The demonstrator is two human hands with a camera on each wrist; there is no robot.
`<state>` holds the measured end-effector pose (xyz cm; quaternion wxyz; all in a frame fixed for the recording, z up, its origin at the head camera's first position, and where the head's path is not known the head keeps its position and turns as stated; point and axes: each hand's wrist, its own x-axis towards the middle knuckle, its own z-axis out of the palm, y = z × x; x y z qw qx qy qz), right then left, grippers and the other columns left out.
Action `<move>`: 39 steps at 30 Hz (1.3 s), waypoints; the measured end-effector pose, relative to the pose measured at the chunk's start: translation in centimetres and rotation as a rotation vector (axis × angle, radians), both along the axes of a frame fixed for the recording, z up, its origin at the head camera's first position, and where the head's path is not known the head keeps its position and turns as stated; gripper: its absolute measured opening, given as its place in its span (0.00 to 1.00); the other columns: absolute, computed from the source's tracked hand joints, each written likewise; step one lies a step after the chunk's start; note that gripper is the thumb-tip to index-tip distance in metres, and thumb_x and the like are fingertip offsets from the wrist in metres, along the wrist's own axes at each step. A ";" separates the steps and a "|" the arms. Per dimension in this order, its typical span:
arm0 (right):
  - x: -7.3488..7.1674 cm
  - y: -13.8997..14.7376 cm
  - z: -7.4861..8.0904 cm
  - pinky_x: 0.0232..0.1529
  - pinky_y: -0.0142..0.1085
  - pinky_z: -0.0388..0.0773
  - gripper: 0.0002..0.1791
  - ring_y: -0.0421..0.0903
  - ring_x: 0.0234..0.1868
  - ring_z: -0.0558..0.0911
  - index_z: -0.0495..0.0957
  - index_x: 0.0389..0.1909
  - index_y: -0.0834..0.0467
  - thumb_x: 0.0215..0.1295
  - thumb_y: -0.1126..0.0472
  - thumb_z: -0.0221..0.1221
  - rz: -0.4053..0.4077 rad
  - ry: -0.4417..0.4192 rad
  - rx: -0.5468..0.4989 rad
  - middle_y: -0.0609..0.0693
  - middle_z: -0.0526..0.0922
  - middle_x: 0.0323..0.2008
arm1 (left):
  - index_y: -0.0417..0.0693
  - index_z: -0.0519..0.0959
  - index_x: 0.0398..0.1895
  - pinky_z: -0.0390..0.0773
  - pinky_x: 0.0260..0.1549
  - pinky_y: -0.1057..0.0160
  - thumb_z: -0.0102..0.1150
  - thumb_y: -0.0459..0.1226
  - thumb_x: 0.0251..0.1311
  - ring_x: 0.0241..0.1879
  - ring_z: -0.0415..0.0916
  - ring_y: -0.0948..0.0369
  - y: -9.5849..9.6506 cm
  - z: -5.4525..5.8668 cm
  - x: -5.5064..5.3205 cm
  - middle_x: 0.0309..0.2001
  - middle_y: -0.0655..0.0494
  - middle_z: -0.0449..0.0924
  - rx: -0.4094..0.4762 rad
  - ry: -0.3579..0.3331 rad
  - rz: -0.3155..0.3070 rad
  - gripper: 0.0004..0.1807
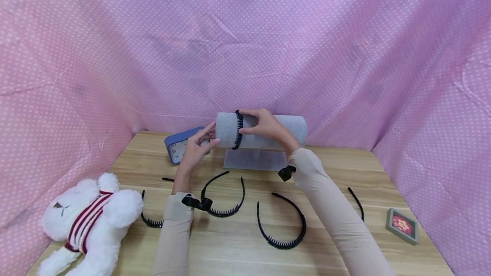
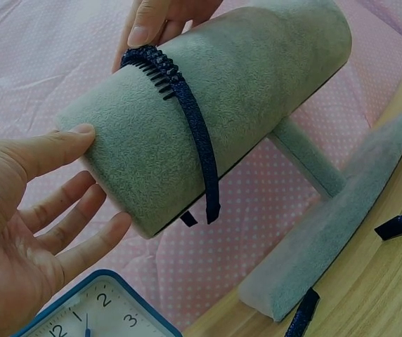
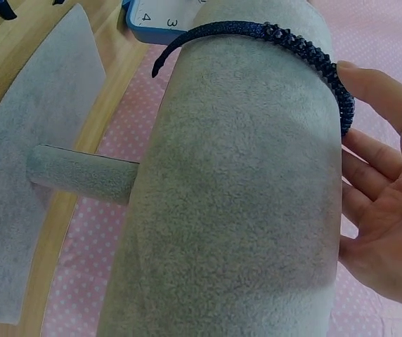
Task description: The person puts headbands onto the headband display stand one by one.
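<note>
A grey plush cylinder stand (image 1: pixel 268 139) holds a dark beaded headband (image 2: pixel 199 140) around its left part, the comb teeth against the plush. My left hand (image 1: pixel 197 150) touches the cylinder's left end, its thumb (image 2: pixel 60 151) and fingers spread apart at the rim. At the headband's beaded arc is my right hand (image 1: pixel 264 125); its thumb (image 3: pixel 377 91) presses the near edge, and the index fingertip meets the band lower down. Parts of the right fingers are hidden behind the cylinder in the right wrist view.
Several similar headbands lie on the wooden table, one (image 1: pixel 284 242) in front of the stand. A blue clock (image 1: pixel 178 146) stands beside the left hand. A white plush bear (image 1: pixel 92 220) lies at left, and a small framed star (image 1: pixel 402 225) at right. Pink dotted cloth hangs behind.
</note>
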<state>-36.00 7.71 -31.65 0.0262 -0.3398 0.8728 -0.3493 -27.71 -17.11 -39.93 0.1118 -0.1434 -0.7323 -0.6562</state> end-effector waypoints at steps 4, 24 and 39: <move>0.0 0.1 -0.1 0.74 0.48 0.67 0.37 0.51 0.73 0.71 0.71 0.72 0.52 0.63 0.53 0.71 -0.001 -0.003 0.002 0.53 0.75 0.70 | 0.45 0.66 0.76 0.78 0.48 0.76 0.61 0.29 0.68 0.65 0.70 0.38 0.0 -0.1 0.0 0.66 0.35 0.70 -0.003 -0.005 0.006 0.33; 0.8 0.3 -0.2 0.77 0.47 0.63 0.39 0.52 0.75 0.68 0.69 0.74 0.51 0.64 0.51 0.70 0.019 0.116 0.102 0.52 0.71 0.73 | 0.45 0.67 0.76 0.77 0.51 0.76 0.61 0.29 0.68 0.65 0.70 0.38 0.1 -0.3 -0.5 0.65 0.34 0.72 -0.026 0.043 0.016 0.33; 6.3 5.3 -3.1 0.70 0.49 0.72 0.33 0.56 0.67 0.78 0.78 0.64 0.60 0.57 0.55 0.74 0.375 0.368 0.205 0.59 0.77 0.67 | 0.46 0.66 0.76 0.76 0.52 0.76 0.62 0.29 0.68 0.65 0.70 0.40 0.1 0.0 0.0 0.66 0.35 0.72 -0.016 0.007 0.015 0.33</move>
